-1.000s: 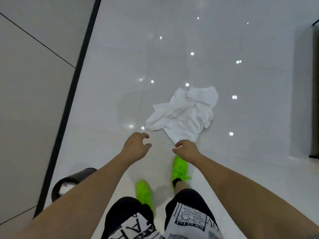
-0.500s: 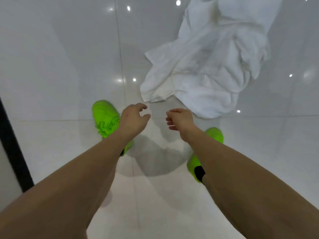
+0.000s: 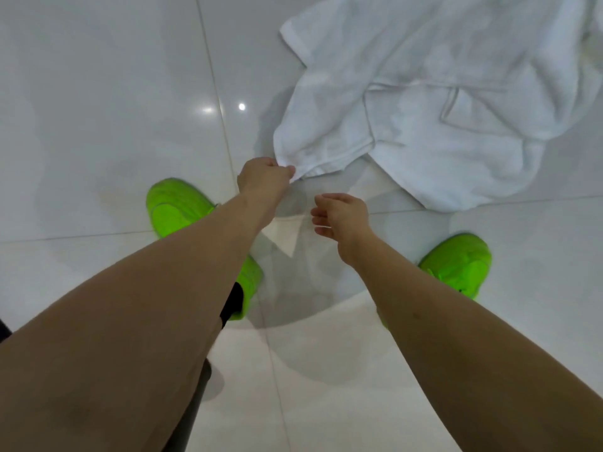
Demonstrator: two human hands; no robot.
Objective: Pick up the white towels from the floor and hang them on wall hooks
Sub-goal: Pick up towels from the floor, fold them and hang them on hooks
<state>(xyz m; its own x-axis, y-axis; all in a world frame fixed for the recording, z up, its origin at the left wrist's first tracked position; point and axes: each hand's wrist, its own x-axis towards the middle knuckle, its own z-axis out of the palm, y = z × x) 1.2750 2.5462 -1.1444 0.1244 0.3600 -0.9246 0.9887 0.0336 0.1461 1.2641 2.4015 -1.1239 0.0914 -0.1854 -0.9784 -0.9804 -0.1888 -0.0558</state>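
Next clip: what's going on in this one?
A person bends over a crumpled white towel pile on a glossy white tiled floor. The left hand pinches the pile's near corner; the rest lies on the tiles. The right hand hovers beside it, loosely curled, holding nothing. Bright green shoes stand on either side. No hooks are in view.

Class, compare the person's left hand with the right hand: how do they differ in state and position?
The left hand pinches a corner of the white towel; the right hand holds nothing, fingers loosely curled. The left hand touches the towel; the right hand sits apart, nearer the person. Both reach down over the floor.
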